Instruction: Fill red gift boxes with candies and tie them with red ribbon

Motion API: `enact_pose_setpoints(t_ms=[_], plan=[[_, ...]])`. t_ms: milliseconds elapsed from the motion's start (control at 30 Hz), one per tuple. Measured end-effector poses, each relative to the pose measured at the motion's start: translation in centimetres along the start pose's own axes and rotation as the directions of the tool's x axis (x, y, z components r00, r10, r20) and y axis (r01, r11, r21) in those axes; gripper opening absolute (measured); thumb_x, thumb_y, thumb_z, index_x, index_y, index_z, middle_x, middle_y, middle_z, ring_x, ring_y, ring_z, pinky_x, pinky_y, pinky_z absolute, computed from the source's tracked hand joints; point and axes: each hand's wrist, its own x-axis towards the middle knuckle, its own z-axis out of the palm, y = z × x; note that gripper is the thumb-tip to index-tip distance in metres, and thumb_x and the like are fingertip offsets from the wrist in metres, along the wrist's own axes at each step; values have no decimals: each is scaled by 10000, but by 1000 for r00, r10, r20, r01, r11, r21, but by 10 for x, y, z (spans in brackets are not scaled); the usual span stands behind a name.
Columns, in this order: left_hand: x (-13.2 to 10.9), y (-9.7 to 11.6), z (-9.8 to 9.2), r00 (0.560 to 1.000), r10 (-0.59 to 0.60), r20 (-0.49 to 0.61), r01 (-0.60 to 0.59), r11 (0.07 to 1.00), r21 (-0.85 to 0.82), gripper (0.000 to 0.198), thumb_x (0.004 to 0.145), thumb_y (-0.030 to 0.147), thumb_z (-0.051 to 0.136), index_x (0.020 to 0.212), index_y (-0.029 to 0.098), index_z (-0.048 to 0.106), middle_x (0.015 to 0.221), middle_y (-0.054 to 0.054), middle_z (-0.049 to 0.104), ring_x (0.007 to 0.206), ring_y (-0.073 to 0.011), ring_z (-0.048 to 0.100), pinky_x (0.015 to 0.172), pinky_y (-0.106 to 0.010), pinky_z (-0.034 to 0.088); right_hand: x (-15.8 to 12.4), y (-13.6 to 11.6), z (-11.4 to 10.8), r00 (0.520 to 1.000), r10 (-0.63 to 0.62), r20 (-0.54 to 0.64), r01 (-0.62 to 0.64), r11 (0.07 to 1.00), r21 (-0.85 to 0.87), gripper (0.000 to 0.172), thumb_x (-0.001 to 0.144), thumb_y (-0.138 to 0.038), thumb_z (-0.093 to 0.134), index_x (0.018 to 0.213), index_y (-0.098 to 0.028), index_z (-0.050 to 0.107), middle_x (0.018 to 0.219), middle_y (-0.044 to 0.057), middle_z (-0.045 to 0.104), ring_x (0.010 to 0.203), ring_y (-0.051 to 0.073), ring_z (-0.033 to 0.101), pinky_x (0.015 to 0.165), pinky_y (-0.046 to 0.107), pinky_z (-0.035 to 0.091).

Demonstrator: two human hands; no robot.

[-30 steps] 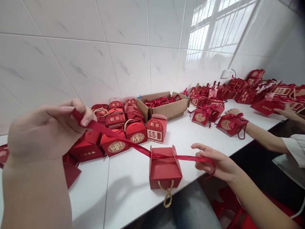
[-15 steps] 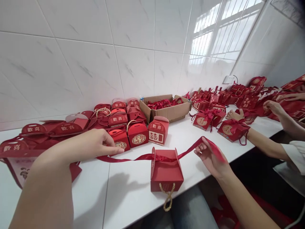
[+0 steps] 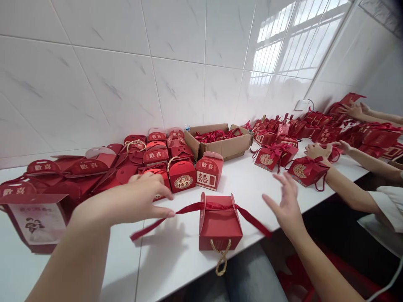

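Note:
A small red gift box [image 3: 219,226] with a gold rope handle stands near the front edge of the white counter [image 3: 176,260]. A red ribbon [image 3: 157,223] is threaded through its top flaps and trails out on both sides. My left hand [image 3: 138,200] pinches the ribbon just left of the box, fingers closed on it. My right hand [image 3: 285,205] hovers right of the box with fingers spread, holding nothing; the ribbon's right end [image 3: 255,221] lies loose below it.
Many red gift boxes [image 3: 155,157] crowd the back of the counter. An open cardboard box [image 3: 225,147] holds red ribbons. Ribbon-tied boxes [image 3: 307,172] sit at right, where other people's hands [image 3: 317,150] work. A white tiled wall [image 3: 126,71] stands behind.
My right hand has let go of the ribbon, and its right end has dropped to the counter edge. My left hand came down and in toward the box, still holding the ribbon.

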Motion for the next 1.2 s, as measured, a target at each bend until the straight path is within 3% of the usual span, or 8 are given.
enact_pose_setpoints(t_ms=[67,133,333,533,667,800,1067,1200], plan=[[3,13,10,998,5,58,-17,978,208,389,714,604,607,939,317,743,1009,-78,653,966,-301,556,740,-325,427,-9,-10,0,932,-259,254,268,963,-3,508,808,-334,614,1274,-247,431,1451,117,288,1389,267,252,1134,464,217],[8,28,18,992,41,117,-70,963,260,398,826,562,476,1072,324,680,1139,-60,609,1030,-281,547,806,-333,426,-15,-21,2,776,-427,464,424,898,118,391,837,-251,591,1214,-251,484,1328,115,444,1273,243,425,1061,425,348],[23,48,33,952,215,219,-247,961,127,301,880,479,451,963,243,619,1003,-35,610,886,-198,570,725,-267,429,-12,-42,13,589,-577,565,537,802,259,253,824,-127,589,1053,-220,535,1000,72,572,896,175,584,788,317,501],[25,55,36,938,294,185,-312,947,76,204,887,360,452,817,208,569,950,-20,566,833,-164,529,693,-246,396,-9,-43,16,659,-538,526,487,838,246,230,851,-78,492,988,-214,616,913,50,654,853,154,618,767,289,499],[25,54,35,949,275,154,-277,961,-6,166,863,331,467,774,201,518,825,-1,575,729,-146,516,636,-238,388,-4,-52,14,753,-247,610,175,969,176,160,839,-165,474,852,-178,633,794,44,623,731,158,603,671,294,494],[24,54,36,970,168,178,-163,986,-44,160,855,357,473,915,222,537,777,8,563,655,-144,502,556,-233,363,3,-61,13,668,42,743,-74,997,10,257,835,-208,418,953,-170,643,600,-30,474,474,93,418,483,243,374],[24,63,36,984,126,128,-115,990,-84,247,829,412,489,760,196,588,653,17,526,582,-130,460,514,-224,335,11,-70,5,607,-276,745,358,932,54,190,821,-327,630,972,-213,640,802,9,541,647,112,480,598,248,376],[23,64,35,985,123,125,-114,990,-79,255,826,414,483,754,197,595,620,22,507,547,-124,442,501,-225,335,14,-71,5,595,-283,752,391,920,37,218,867,-372,585,852,-210,730,668,4,488,603,114,464,560,253,345]])
